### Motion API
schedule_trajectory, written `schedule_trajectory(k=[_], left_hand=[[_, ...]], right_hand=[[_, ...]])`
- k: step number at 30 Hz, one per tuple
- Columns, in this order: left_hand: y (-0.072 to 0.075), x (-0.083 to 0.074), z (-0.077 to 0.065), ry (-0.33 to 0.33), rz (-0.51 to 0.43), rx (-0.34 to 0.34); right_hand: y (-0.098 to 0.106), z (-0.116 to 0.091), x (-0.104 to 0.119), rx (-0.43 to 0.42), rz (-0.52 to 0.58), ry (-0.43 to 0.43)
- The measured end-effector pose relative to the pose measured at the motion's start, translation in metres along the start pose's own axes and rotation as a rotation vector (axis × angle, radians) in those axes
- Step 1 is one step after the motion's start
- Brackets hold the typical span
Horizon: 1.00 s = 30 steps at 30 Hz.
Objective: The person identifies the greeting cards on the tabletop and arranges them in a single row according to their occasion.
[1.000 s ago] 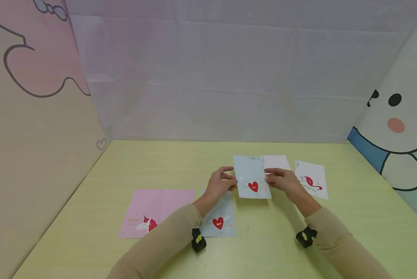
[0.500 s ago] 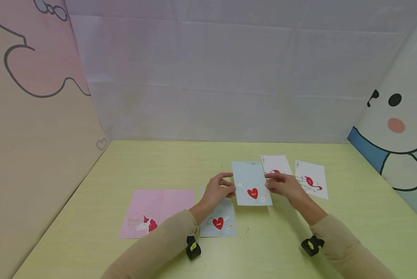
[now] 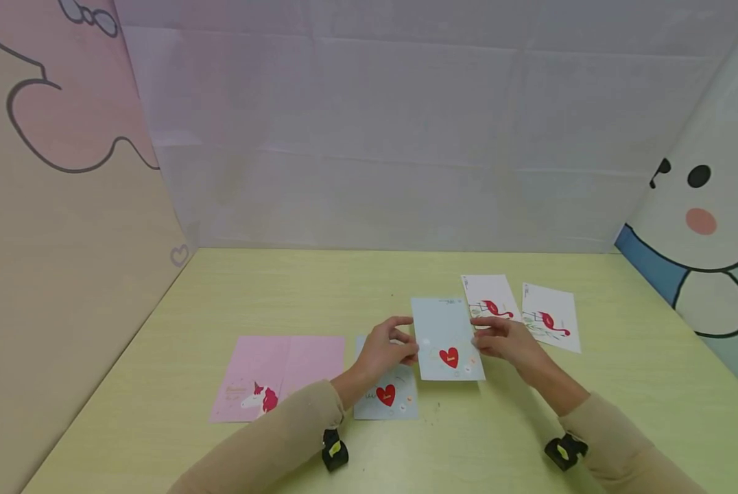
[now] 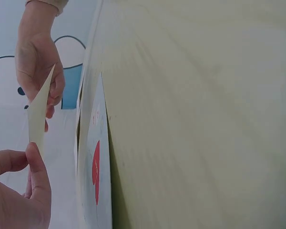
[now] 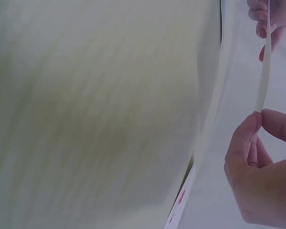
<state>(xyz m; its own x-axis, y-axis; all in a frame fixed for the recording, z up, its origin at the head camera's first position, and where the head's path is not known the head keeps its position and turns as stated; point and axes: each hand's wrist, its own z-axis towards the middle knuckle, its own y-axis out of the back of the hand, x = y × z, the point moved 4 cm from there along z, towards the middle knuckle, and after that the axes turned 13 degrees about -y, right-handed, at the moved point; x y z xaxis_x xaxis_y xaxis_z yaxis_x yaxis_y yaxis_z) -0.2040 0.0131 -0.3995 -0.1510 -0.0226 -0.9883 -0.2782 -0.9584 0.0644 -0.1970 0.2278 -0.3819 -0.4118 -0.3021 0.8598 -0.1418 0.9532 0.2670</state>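
Observation:
A pale blue card with a red heart (image 3: 446,336) is held up over the table between both hands. My left hand (image 3: 389,351) pinches its left edge between thumb and fingers, and my right hand (image 3: 509,344) pinches the right edge. In the left wrist view the raised card (image 4: 39,114) shows nearly edge-on, well off the tabletop. A matching pale blue heart card (image 3: 386,398) lies on the table below my left hand, partly covered by it.
A pink unicorn card (image 3: 258,370) lies unfolded at the left, partly behind the left sleeve. Two white flamingo cards, one nearer the middle (image 3: 485,288) and one farther right (image 3: 551,305), lie at the back right. A pale curtain (image 3: 369,151) hangs behind the table.
Both hands have brought the raised heart card nearer to me, down in the head view. More of the middle flamingo card now shows. The cards on the table have not moved.

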Motion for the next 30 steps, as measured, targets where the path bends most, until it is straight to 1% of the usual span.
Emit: schedule_trajectory(k=[5,10,16,20,24,27,30], left_hand=[[-0.002,-0.003,-0.007,0.014,0.026,0.041],[-0.004,-0.001,-0.011,0.025,0.074,0.073],[-0.003,-0.001,-0.015,0.068,0.125,0.099],[-0.002,-0.002,-0.019,0.075,0.176,0.145],[-0.002,0.002,-0.020,0.094,0.185,0.184],[-0.002,0.006,-0.021,0.118,0.181,0.197],[-0.001,0.008,-0.022,0.139,0.195,0.206]], right_hand=[[0.000,-0.004,-0.003,0.017,-0.027,0.014],[0.000,-0.007,-0.005,0.018,-0.077,0.005],[-0.001,-0.009,-0.009,0.033,-0.105,0.000],[-0.003,-0.009,-0.011,0.051,-0.133,0.001],[-0.005,-0.009,-0.013,0.067,-0.173,0.004],[-0.007,-0.008,-0.016,0.084,-0.190,0.000],[-0.008,-0.007,-0.019,0.094,-0.197,-0.008]])
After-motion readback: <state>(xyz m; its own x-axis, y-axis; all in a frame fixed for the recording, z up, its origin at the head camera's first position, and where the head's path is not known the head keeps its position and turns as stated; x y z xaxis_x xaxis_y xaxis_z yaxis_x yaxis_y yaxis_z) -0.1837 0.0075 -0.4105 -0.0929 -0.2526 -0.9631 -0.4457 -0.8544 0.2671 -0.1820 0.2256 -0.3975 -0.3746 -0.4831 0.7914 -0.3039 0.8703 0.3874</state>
